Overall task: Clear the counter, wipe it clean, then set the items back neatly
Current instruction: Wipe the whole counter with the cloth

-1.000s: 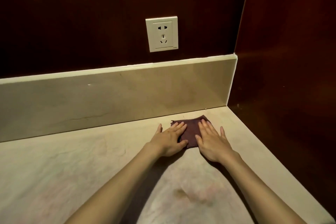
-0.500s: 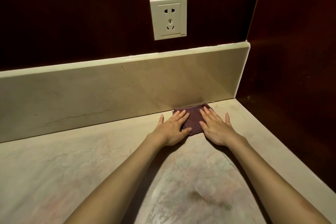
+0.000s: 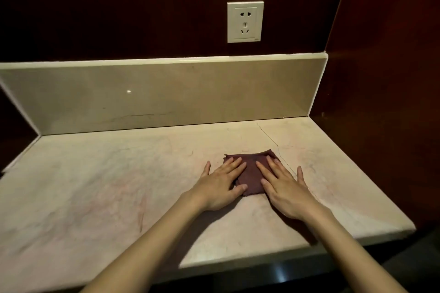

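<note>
Head: L hand & R hand flat on cloth, mid counter, edges well apart.

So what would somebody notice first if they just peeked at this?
Probably the two hands, left hand and right hand, pressing flat on a dark purple cloth right of centre on the pale marble counter. Then the white wall socket on the dark wall above it.

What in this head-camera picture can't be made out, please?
- The cloth: its sides are covered by the left hand and right hand pressing on it.
- The counter: its near left edge is cut off by the frame.
- The cleared items: out of view.
</note>
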Demonstrator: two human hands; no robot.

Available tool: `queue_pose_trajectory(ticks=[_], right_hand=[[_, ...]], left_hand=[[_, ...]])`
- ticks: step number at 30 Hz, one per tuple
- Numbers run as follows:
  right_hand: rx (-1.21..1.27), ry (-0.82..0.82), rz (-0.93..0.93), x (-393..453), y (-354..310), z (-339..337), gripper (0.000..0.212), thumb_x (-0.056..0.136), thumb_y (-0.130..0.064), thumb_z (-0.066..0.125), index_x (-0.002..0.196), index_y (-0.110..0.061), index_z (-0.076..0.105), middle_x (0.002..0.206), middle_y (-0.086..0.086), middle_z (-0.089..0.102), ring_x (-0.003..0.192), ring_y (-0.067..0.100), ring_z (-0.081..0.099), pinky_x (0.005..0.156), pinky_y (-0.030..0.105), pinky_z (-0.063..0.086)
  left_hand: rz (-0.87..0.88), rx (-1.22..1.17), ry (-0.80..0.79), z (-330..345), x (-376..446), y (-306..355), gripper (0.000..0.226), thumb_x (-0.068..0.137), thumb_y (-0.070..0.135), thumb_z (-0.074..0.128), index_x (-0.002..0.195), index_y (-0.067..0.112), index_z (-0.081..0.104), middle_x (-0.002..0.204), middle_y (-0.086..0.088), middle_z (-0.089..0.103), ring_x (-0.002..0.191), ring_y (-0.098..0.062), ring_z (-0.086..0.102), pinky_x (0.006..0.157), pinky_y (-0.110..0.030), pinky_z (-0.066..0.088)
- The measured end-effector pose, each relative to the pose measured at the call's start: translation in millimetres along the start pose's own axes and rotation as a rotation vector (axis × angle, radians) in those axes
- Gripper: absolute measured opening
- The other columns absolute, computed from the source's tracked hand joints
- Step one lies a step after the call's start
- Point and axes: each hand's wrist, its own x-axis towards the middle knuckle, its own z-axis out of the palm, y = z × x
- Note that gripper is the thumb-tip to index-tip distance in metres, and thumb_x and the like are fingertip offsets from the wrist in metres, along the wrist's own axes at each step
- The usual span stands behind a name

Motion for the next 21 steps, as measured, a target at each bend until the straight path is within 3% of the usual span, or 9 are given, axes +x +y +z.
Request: queue_pose_trajectory(ticks=[12,21], right_hand=[[-0.011,-0.021,-0.037,-96,-28,25,0.052,0.102,-0.044,0.009,0.149,-0.04,-0.013,0.158,-0.011,-0.022,0.143,0.004,-0.02,0.111,0.046,-0.02],[-0.013,-0.05,-0.031,-102,-35,26,0.053,0.102,-0.045,0.011,0.149,-0.039,-0.014,0.157,-0.012,-0.023,0.134,-0.003,-0.026,0.11,0.043,-0.02]], left_hand=[[-0.044,0.04,-0.012,24,-104,36,0.062,0.099,0.052,0.028,0.152,0.035,0.0,0.159,0.016,-0.007,0.144,0.001,-0.011,0.116,-0.049,-0.016],[-0.093,0.07,0.013,29,-109,41,0.063,0.097,0.058,0.023,0.152,0.036,0.001,0.158,0.019,-0.008,0.143,0.003,-0.012,0.116,-0.048,-0.017]])
